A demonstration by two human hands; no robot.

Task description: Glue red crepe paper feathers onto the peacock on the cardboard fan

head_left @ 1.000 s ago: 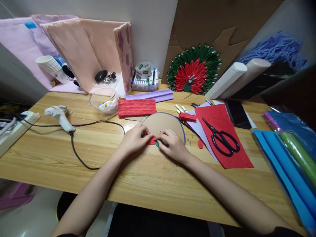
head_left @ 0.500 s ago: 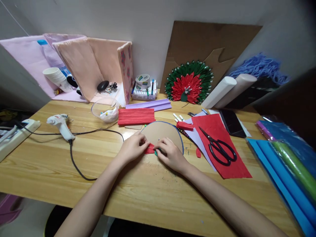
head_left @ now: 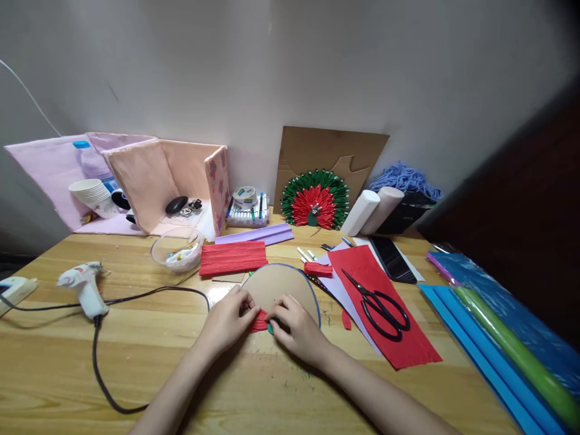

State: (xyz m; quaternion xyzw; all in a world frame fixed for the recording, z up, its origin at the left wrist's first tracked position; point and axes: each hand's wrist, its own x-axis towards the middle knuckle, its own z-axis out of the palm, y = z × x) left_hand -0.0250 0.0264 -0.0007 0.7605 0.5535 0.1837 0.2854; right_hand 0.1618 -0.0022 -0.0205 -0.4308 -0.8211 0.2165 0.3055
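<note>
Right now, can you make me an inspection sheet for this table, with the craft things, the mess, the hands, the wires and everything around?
Surface: wooden table, dark specks near the cardboard circle.
Craft things: small red paper and green piece by the circle's near edge.
Clutter: scissors on a red sheet; phone, glue gun, bowl and loose markers around.
Hands: left hand at the small red paper's left end, right hand at its right end; exact grip hidden.
Cables: black cord curves from the glue gun's handle over the table.
Surroundings: grey wall behind; red-and-green peacock in front of brown cardboard.
</note>
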